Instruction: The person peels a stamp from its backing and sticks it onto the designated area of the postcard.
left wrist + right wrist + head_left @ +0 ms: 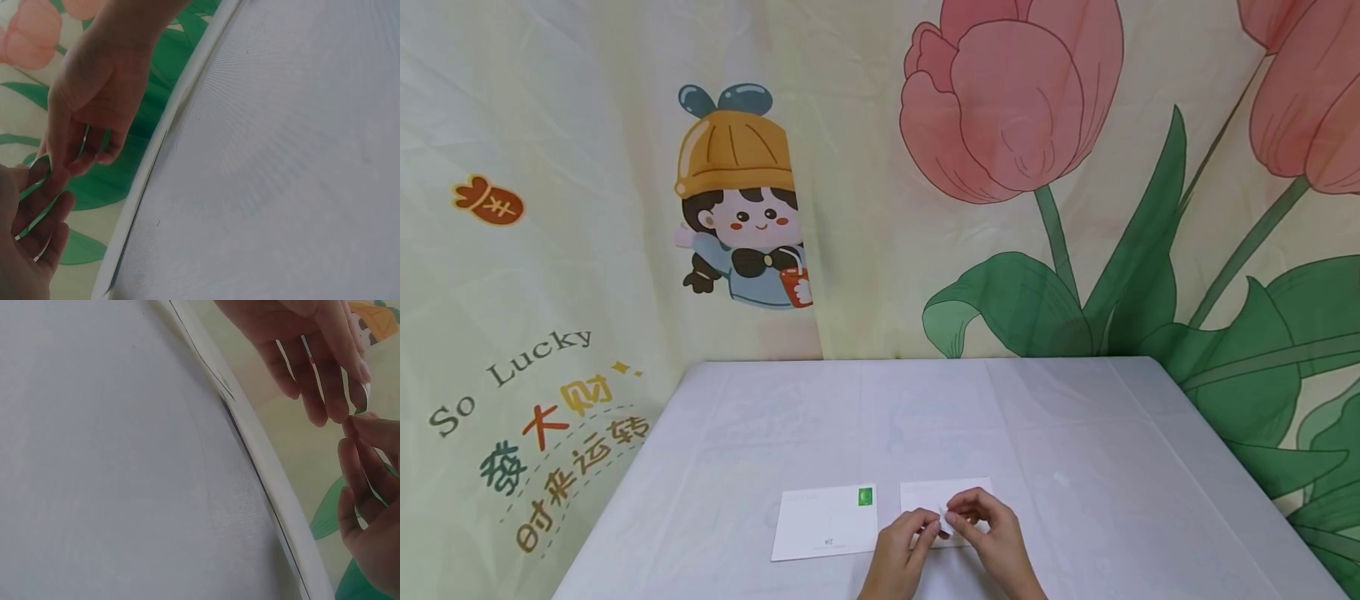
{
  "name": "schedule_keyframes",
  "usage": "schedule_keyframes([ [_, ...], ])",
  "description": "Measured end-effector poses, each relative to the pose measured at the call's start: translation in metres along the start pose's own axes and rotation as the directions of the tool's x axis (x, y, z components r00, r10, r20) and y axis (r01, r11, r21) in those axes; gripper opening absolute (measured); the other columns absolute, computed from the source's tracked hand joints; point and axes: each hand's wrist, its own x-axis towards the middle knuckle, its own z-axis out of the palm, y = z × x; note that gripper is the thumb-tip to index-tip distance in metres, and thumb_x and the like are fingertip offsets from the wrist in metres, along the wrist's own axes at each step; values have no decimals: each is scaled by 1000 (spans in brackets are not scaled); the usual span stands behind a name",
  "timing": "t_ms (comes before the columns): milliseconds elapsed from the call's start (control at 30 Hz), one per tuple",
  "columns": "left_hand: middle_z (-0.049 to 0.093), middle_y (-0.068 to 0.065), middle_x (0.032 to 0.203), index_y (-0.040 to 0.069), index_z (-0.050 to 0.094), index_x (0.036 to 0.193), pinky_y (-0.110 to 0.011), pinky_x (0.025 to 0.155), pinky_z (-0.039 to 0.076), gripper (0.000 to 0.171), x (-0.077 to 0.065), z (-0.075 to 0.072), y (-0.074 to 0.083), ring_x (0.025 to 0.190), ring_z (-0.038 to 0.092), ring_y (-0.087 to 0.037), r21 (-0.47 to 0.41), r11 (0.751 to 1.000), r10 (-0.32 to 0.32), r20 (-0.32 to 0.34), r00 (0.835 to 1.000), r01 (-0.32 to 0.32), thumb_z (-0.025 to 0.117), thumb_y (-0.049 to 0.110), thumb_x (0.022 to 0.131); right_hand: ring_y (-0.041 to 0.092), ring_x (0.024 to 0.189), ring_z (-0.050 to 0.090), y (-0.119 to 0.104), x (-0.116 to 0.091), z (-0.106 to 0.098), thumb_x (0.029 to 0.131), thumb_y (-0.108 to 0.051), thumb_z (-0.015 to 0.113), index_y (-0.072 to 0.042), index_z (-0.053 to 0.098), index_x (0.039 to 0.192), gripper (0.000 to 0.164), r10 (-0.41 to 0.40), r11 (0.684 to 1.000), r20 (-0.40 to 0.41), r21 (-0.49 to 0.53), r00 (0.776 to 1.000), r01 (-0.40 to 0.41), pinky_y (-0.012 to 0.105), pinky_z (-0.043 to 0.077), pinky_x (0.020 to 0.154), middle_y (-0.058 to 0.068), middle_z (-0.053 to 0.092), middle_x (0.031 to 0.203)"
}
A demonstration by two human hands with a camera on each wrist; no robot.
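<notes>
Over the right-hand white card (919, 495), my left hand (898, 552) and right hand (997, 533) meet fingertip to fingertip. Between them is a small stamp-like piece of paper (359, 398), green on one face and pale on the other, slightly bent. The left thumb and finger pinch it, and the right thumb and forefinger grip its near edge. In the head view only a white sliver of it shows between the fingers. The hands cover the lower part of that card. Left of them lies another white card (824, 523) with a green stamp (865, 497) in its upper right corner.
Both cards lie flat near the front of a table (925, 417) with a pale cloth. Behind it hangs a curtain (865, 167) printed with tulips, a cartoon child and lettering.
</notes>
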Motion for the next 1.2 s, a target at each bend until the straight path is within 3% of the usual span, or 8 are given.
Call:
schedule_keyframes([
  [300, 62, 12, 78, 16, 62, 88, -20, 62, 45, 11, 0, 1, -1, 74, 56, -3, 4, 1000, -24, -8, 1000, 24, 52, 16, 95, 12, 69, 58, 34, 2, 3, 78, 4, 69, -6, 65, 85, 13, -34, 998, 61, 64, 998, 30, 25, 45, 62, 8, 64, 79],
  [600, 63, 12, 78, 16, 62, 89, -22, 64, 46, 11, -1, 1, -3, 76, 57, -4, 17, 1000, -13, -13, 1000, 13, 53, 15, 94, 10, 70, 57, 37, 3, 1, 78, 4, 68, -5, 68, 87, 13, -27, 998, 116, 56, 993, 21, 25, 46, 64, 1, 66, 80],
  [867, 63, 12, 77, 15, 63, 88, -22, 64, 46, 10, 0, 0, -2, 76, 57, -4, 24, 1000, -2, -18, 1000, 2, 54, 14, 94, 10, 73, 57, 37, 3, -1, 79, 3, 67, -4, 68, 88, 11, 7, 999, 151, 37, 989, -13, 25, 45, 66, 5, 67, 81],
  [1000, 63, 13, 77, 16, 63, 89, -22, 64, 46, 11, 0, -1, -1, 76, 57, -4, 17, 1000, -9, -13, 1000, 10, 53, 14, 94, 10, 74, 57, 38, 3, 0, 80, 1, 67, -5, 69, 88, 10, -13, 999, 138, 48, 990, 6, 25, 45, 66, 3, 67, 80],
  [1200, 63, 13, 77, 16, 63, 88, -21, 63, 46, 10, 0, 0, -2, 76, 57, -4, 21, 1000, 20, -39, 999, -19, 55, 11, 93, 12, 78, 56, 38, 1, 0, 80, 0, 67, -10, 70, 84, 11, -123, 992, 88, 43, 988, 120, 27, 43, 64, 1, 67, 82],
])
